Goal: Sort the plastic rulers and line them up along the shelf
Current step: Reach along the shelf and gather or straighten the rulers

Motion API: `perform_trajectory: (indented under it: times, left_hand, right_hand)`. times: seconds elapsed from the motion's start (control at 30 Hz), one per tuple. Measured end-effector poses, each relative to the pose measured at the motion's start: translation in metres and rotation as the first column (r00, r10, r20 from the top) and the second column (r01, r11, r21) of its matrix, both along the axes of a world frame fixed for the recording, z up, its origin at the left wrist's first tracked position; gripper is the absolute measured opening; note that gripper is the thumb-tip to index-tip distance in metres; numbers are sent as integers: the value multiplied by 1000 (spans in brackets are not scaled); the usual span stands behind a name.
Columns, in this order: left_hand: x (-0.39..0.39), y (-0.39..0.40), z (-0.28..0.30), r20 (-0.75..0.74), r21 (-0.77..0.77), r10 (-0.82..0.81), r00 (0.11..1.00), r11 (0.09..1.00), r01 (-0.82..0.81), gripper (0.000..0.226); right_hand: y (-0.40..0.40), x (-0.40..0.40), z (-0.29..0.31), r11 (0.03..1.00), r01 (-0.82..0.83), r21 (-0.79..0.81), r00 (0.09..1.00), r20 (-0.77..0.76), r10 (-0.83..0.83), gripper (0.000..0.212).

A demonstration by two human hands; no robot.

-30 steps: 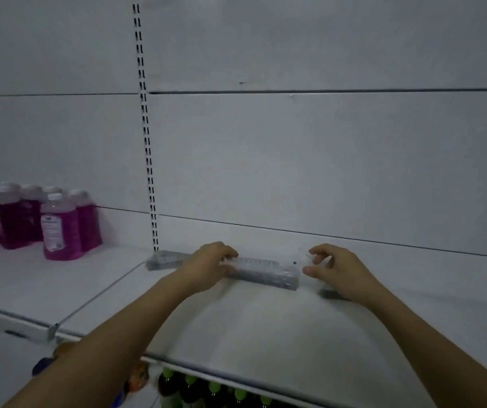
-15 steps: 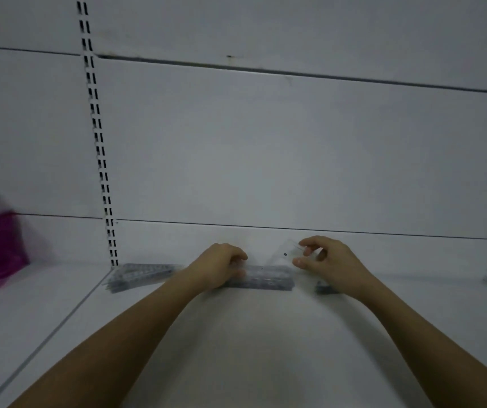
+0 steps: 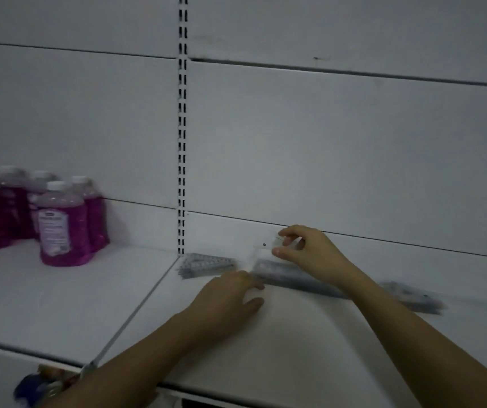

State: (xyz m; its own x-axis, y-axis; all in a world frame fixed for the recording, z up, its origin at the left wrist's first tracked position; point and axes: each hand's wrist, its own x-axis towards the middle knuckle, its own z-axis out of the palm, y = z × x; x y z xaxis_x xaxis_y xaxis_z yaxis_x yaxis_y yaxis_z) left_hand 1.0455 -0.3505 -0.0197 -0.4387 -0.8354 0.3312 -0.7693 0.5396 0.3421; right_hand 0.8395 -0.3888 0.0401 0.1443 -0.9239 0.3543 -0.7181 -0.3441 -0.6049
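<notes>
Head view shows rulers (image 3: 292,275) lying in a row mid-frame along the shelf (image 3: 310,334). Right hand (image 3: 310,253) pinches a clear ruler (image 3: 261,251) lifted up; left hand (image 3: 227,295) rests flat, holding nothing. I think some sorting remains.

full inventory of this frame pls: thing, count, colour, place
ruler in hand: 1, clear, lifted at the back of the shelf, pinched by the right hand
ruler stacks: 3 groups, grey-clear, in a row along the back: left, middle, right; number in each cannot be told
bottles: at least 5, pink liquid, white caps, far left of the shelf
shelf: 1, white, two boards meeting at a seam
upright: 1, white, slotted, on the back wall
items below: blurred, blue and mixed colours, under the shelf edge, bottom left
left hand: on the shelf in front of the stacks, fingertips at the middle one
right hand: above the middle stack, holding the clear ruler
</notes>
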Motion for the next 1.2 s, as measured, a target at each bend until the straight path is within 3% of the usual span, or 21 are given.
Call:
perform_trajectory:
  times: [0.27, 0.4, 0.57, 0.77, 0.97, 1.2]
  left_hand:
    - [40, 21, -22, 78, 1, -18, 997, 1000, 18, 46]
    - [43, 14, -25, 51, 48, 6, 999, 999, -8, 41]
    - [46, 11, -24, -12, 83, -1, 1000, 997, 2, 36]
    - [48, 10, -24, -46, 73, 9, 999, 997, -6, 33]
    - [44, 9, -22, 24, 76, 47, 999, 996, -48, 34]
    - [4, 15, 14, 126, 158, 170, 977, 969, -189, 46]
  right_hand:
    - [-46, 113, -12, 965, -228, 133, 932, -258, 256, 50]
    - [-64, 143, -18, 945, -254, 205, 849, -421, 320, 50]
    - [-74, 153, -27, 932, -226, 283, 784, -515, 346, 48]
    - [-63, 152, -22, 944, -187, 271, 820, -487, 302, 54]
    - [-26, 122, -6, 980, -139, 141, 914, -362, 182, 39]
    - [43, 39, 21, 1000, -22, 9, 955, -295, 24, 32]
